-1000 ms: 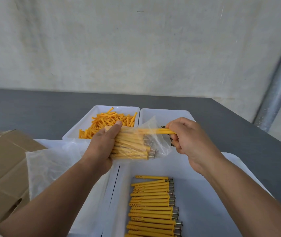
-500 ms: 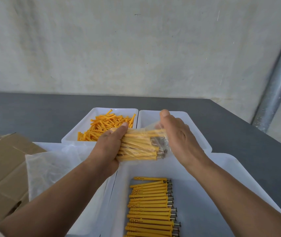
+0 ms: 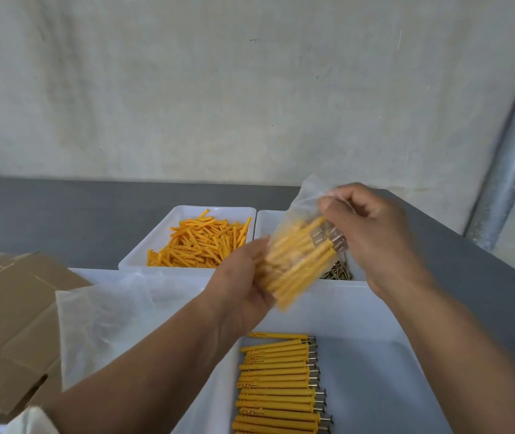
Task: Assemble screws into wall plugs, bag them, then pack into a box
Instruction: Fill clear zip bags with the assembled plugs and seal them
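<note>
I am bagging: my left hand grips the clear plastic bag of yellow plugs with screws above the white plastic tray, my right hand pinches its top, which I think needs closing next.

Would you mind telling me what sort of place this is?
Most likely a hardware packing bench in a workshop: white trays hold loose orange wall plugs and screws, the left hand and right hand hold a clear bag of assembled plugs, and a cardboard box sits at the left.
</note>
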Available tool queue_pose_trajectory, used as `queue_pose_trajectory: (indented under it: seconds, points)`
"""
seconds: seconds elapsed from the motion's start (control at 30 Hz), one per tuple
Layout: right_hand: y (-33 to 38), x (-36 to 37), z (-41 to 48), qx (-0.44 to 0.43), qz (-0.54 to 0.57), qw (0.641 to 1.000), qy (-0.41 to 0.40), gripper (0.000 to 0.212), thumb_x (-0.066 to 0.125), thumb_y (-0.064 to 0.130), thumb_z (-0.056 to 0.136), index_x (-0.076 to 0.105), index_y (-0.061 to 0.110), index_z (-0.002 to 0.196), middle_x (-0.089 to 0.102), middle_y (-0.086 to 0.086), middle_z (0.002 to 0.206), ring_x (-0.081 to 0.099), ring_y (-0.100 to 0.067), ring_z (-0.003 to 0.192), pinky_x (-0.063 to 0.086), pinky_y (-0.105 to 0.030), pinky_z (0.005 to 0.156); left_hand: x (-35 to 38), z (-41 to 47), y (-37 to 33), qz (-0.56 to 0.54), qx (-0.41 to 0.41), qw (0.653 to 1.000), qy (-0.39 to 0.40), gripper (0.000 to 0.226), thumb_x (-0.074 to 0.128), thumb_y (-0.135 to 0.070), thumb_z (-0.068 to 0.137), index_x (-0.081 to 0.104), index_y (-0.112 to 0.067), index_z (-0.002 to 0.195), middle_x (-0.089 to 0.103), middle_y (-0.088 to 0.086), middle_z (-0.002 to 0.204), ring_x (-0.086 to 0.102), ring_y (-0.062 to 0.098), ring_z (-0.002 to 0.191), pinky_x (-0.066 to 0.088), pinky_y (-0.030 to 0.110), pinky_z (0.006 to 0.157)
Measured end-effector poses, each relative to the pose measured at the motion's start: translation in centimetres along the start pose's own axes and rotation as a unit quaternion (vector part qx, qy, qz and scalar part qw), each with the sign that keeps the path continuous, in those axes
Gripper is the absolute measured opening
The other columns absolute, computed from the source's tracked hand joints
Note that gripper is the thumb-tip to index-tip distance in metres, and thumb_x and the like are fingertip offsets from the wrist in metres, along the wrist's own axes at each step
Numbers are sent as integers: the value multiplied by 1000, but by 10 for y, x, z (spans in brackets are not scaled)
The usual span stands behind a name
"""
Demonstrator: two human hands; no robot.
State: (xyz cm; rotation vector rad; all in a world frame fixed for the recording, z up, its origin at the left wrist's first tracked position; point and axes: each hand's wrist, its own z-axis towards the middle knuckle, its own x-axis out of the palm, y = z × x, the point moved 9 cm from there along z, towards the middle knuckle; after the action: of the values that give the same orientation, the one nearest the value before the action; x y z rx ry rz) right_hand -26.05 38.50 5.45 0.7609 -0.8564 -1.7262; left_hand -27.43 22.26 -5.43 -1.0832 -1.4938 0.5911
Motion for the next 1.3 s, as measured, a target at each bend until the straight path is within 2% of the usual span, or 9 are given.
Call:
queue_pose_trajectory:
  seconds: [0.1,0.27,0.43,0.53,0.73,0.9,1.1,1.2,1.3]
  points:
    - [1,-1,1,-23,-26,998,43,4,68,33,77,71,32,78,63,7,65,55,-5,57,46,-23,53,-18,1,4,200,-3,979,-45,6,66,-15,84,71,-13,85,70,6,86,65,21,84,53,34,83]
    - [-18,31,-17,-18,-150,968,202,11,68,24,87,69,33,80,67,11,68,61,-6,55,47,-18,53,-5,1,-11,338,81,937,34,64,69,-6,55,54,-16,117,67,7,108,62,23,103,49,36,94]
    - [-28,51,-31,-10,-196,942,270,3,69,32,86,72,33,85,72,16,86,66,-1,84,54,-32,81,16,-4,-5,453,125,870,151,23,69,8,71,71,-2,91,73,12,89,68,23,89,53,36,84]
    - [-35,56,-35,1,-207,940,270,5,69,31,87,73,29,86,72,13,85,65,1,81,53,-30,77,6,-2,-3,464,118,871,110,21,70,6,75,73,-3,94,73,15,95,67,32,98,49,51,97]
    - [-46,53,-36,55,-245,922,296,17,63,43,88,64,40,105,64,20,101,60,0,90,50,-28,76,-5,2,-1,462,92,880,56,19,64,6,80,72,1,96,69,20,100,62,38,104,47,54,98]
    - [-48,48,-36,45,-335,892,300,10,66,36,88,58,42,85,53,20,86,51,-2,80,36,-20,61,-9,2,-2,414,68,906,52,26,52,15,79,66,9,100,63,31,103,60,44,99,45,56,97]
    - [-43,60,-44,6,-348,876,333,27,64,17,87,63,38,72,54,17,90,53,1,80,35,-11,62,-21,8,-4,344,74,936,11,39,39,19,71,55,17,106,49,19,86,38,28,79,37,41,74]
    - [-40,57,-41,15,-320,897,305,14,68,26,84,58,37,86,54,18,95,53,-1,86,39,-17,66,-21,5,-8,320,82,944,9,40,38,17,66,54,18,102,45,13,83,31,27,76,32,37,65]
    - [-45,69,-50,-7,-379,854,357,12,66,35,87,69,27,96,50,9,109,49,-10,98,39,-23,75,-20,2,-9,311,80,947,20,31,38,15,63,55,16,89,50,14,84,32,28,74,31,34,61]
